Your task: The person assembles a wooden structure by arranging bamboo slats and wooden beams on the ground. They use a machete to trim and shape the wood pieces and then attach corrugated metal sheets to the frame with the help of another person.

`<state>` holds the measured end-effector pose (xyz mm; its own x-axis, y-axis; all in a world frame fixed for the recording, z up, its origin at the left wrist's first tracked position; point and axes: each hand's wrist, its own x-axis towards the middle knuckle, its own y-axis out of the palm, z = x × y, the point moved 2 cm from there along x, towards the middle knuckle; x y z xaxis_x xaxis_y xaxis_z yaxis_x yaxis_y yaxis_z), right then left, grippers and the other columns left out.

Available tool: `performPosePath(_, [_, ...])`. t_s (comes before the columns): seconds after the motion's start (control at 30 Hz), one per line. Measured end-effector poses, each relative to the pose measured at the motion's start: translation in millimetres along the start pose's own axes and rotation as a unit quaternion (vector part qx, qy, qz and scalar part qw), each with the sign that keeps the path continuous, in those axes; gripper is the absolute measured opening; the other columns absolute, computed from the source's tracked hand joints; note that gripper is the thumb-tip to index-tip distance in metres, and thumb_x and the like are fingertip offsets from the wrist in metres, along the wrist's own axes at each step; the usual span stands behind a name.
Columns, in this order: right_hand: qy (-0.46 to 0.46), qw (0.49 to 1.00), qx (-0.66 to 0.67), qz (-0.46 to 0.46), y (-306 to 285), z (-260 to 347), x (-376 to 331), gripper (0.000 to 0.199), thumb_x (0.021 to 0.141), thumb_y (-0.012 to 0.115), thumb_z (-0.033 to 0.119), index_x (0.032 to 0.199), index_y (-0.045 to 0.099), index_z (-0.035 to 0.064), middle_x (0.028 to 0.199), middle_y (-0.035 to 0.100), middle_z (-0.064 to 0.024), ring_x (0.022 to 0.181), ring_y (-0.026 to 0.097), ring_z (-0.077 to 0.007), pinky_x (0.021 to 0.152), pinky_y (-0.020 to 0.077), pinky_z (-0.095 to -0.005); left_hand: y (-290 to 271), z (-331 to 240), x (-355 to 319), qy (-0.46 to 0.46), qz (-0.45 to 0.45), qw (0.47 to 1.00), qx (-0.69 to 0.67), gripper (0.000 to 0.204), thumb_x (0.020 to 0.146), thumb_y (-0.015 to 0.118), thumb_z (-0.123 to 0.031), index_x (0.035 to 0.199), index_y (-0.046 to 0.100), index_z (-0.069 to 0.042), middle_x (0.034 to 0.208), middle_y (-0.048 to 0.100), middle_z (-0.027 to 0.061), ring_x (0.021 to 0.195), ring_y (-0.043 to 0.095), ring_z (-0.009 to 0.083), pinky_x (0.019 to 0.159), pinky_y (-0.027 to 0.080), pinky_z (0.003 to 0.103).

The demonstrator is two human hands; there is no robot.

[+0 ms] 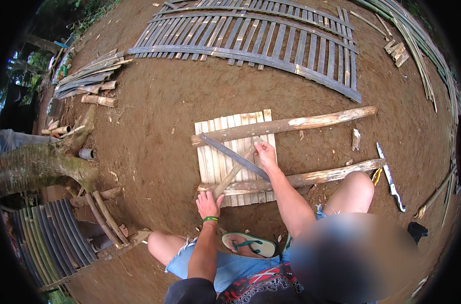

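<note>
In the head view, the flat pale-brown strip (229,179) could skid if pressed unevenly, since its near end slants over a rounded brown log (316,177), and might nudge the flat dark-grey strip (225,148) crossing it. Both lie over the pale slatted wooden panel (208,164). The right hand (265,155) pinches the brown strip's far end, fingers closed; the left hand (208,204) is partly open, fingers spread at the panel's near-left corner, thumb beside the strip's near end.
</note>
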<state>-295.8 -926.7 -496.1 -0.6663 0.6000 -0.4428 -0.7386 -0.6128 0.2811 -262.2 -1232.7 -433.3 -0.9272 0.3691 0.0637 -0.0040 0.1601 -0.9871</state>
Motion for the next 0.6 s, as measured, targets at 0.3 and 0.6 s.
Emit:
performPosePath(0.3, [-0.053, 0.999, -0.001, -0.005, -20.3, 17.6, 12.9, 0.018, 0.094, 0.07, 0.019, 0.082, 0.065, 0.006, 0.072, 0.061, 0.0036, 0.062, 0.053, -0.0059, 0.061, 0.0456, -0.0245, -1.9, -25.5, -1.2, -0.035, -0.014, 0.999, -0.019, 0.044, 0.085, 0.071, -0.033, 0.116, 0.056, -0.005, 0.114, 0.052, 0.0163, 0.109, 0.048, 0.0363, 0.097, 0.036, 0.048])
performPosePath(0.6, [-0.017, 0.995, 0.093, -0.035, -6.4, 18.3, 16.0, 0.018, 0.096, 0.067, 0.022, 0.084, 0.063, 0.0086, 0.076, 0.06, 0.0026, 0.068, 0.053, -0.0062, 0.064, 0.0457, -0.0265, -0.1, -14.0, 36.9, 0.051, -0.009, 0.994, -0.093, 0.04, 0.087, 0.069, -0.029, 0.117, 0.055, -0.006, 0.132, 0.053, 0.0136, 0.134, 0.041, 0.0352, 0.115, 0.024, 0.056])
